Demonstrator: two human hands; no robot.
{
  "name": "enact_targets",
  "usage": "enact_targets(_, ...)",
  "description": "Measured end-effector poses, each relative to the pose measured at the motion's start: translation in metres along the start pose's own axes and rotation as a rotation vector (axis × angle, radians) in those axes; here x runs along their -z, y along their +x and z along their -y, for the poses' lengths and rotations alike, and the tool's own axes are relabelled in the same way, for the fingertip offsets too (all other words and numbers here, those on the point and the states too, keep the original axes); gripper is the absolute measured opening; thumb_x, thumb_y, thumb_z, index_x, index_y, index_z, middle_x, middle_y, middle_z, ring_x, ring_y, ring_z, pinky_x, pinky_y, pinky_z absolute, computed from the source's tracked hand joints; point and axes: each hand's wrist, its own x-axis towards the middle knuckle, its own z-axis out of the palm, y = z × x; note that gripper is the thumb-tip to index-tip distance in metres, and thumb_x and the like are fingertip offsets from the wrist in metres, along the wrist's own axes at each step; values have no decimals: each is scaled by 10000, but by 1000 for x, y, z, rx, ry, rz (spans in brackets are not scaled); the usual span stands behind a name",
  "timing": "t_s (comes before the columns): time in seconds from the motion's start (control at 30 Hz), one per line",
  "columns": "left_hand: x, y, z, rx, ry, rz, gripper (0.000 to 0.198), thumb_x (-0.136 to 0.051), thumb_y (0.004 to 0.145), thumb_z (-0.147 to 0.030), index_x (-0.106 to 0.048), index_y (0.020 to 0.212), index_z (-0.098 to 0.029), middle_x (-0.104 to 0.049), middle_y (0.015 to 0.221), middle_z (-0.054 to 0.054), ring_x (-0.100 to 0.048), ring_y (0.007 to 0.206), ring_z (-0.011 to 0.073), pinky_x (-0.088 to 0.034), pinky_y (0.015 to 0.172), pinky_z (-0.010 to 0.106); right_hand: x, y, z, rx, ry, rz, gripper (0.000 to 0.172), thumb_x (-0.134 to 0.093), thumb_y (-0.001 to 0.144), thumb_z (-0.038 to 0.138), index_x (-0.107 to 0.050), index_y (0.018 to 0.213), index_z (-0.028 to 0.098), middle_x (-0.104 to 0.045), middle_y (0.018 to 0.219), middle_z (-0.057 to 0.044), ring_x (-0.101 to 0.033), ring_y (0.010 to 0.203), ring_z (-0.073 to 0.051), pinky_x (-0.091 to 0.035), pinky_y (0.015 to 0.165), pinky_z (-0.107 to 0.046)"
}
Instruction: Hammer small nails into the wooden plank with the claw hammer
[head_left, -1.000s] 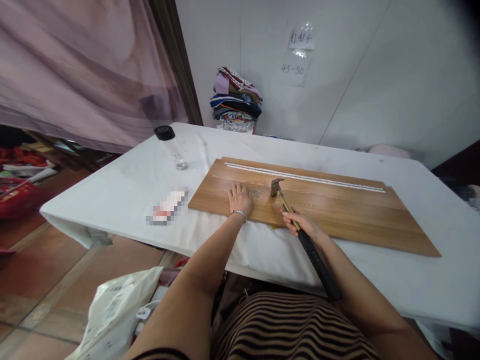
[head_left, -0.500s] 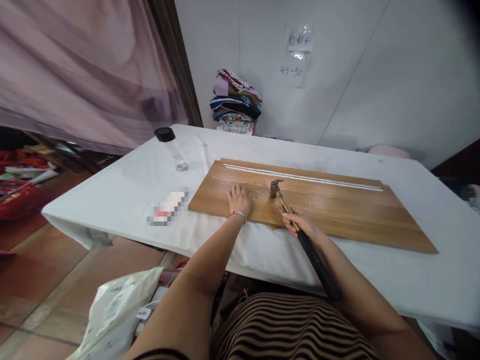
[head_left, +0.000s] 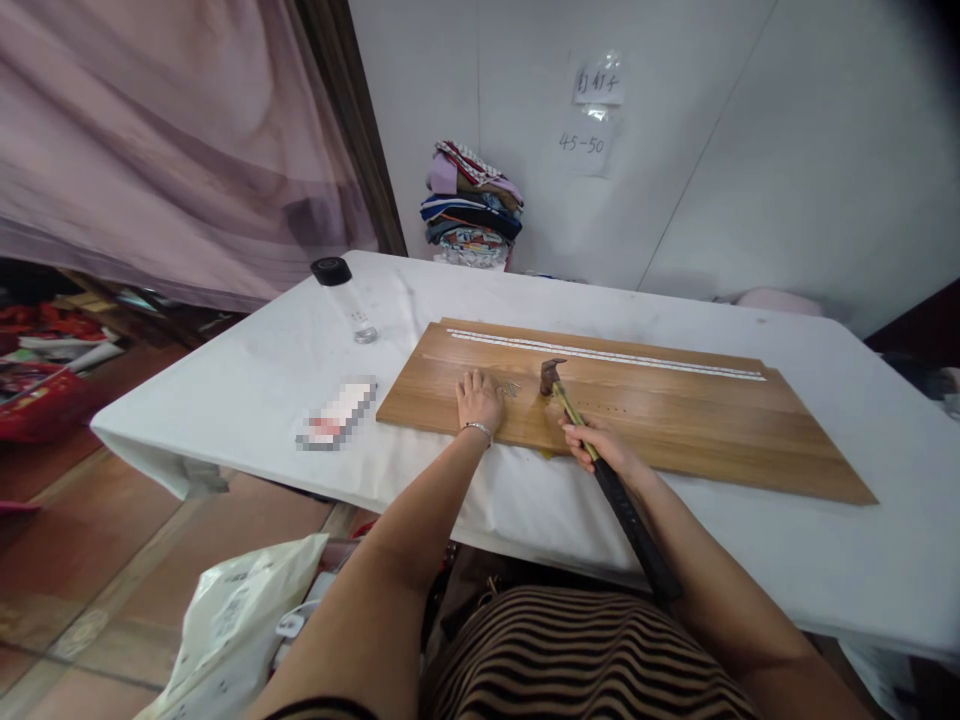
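A long wooden board (head_left: pixel 697 430) lies flat on the white-covered table. My left hand (head_left: pixel 480 400) rests palm down on its left part, fingers stretched out, beside a small pile of nails (head_left: pixel 510 388). Wrapped round the upper handle of a claw hammer (head_left: pixel 568 405) is my right hand (head_left: pixel 598 443). The hammer's head is at the board's surface, right of the nails, and its black grip slants back toward my body. A short row of small dark marks (head_left: pixel 604 407) runs along the board just right of the hammer head.
Two white measuring strips (head_left: pixel 607 355) lie along the board's far side. A clear bottle with a black lid (head_left: pixel 349 300) and a blurred-out flat object (head_left: pixel 337 412) are to the left on the table (head_left: pixel 225 400). Folded clothes (head_left: pixel 472 205) are stacked against the wall. A white bag (head_left: pixel 232 620) is below left.
The view has shifted very slightly. Both hands, the hammer and the board stay where they were.
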Motion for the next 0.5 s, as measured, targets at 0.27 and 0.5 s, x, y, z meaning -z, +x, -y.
enact_targets(0.27,0,-1,0,-1,5,5,500,-372,1061,-281,-655,1438,-116,-522,1662,186,-416,1582,344,-318,1301,535,1,0,0,4,4,7,462,-851,666,426,-603,1000,225,-511,610,109,-393,393,-59,-313,338,-206)
enact_targets(0.5,-2,0,0,-3,-13,-14,496,-367,1057,-274,-664,1428,-134,-532,1654,184,-425,1577,347,-324,1294,548,1,0,-2,2,-6,7,471,-853,664,452,-607,994,222,-513,609,104,-383,398,-60,-299,340,-210)
